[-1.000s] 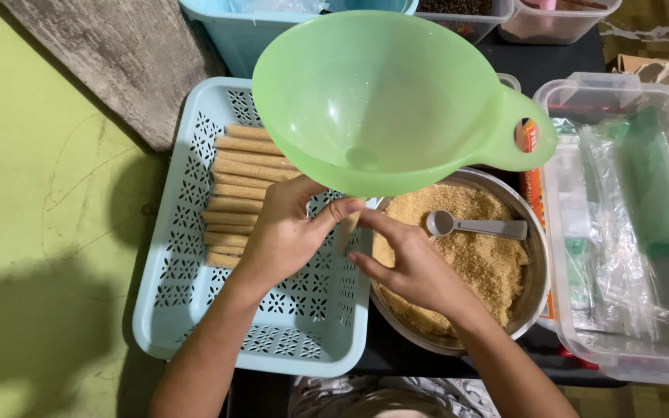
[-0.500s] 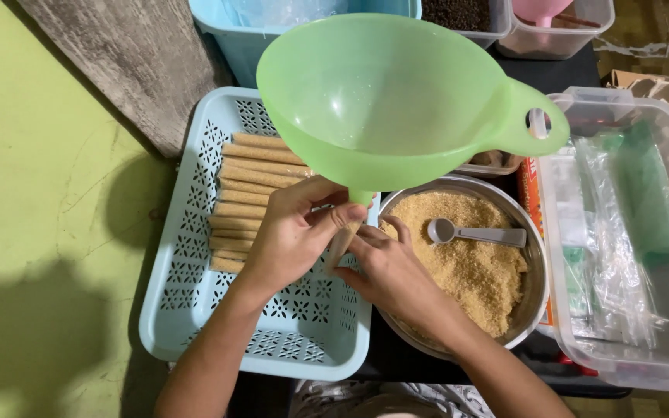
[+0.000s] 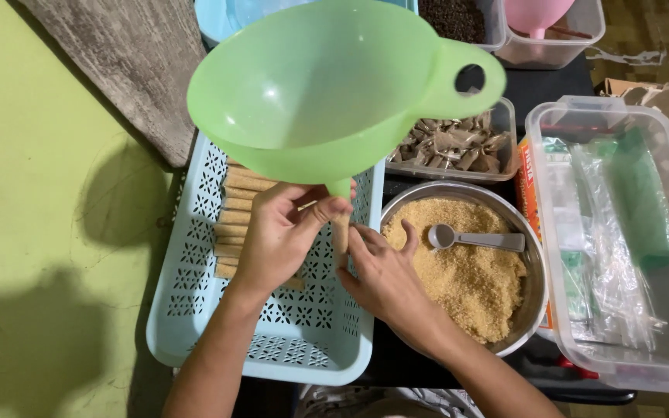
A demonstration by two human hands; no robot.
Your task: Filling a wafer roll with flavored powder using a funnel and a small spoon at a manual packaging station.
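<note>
The left hand (image 3: 280, 236) pinches the spout of a green funnel (image 3: 319, 85), whose bowl rises above it. Under the spout hangs a thin tan tube (image 3: 341, 231), with the right hand (image 3: 385, 271) closing its grip around the tube's lower part. All of this sits above the pale blue basket (image 3: 195, 310), beside the metal bowl (image 3: 532, 310) of brown crumbs.

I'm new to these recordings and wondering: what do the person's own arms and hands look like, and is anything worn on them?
Both arms are bare as far as the picture shows: no sleeves, no gloves. The left hand and the right hand carry no ring, watch or bracelet that can be seen. The fingernails look short and unpainted. No marks show on either forearm.
</note>
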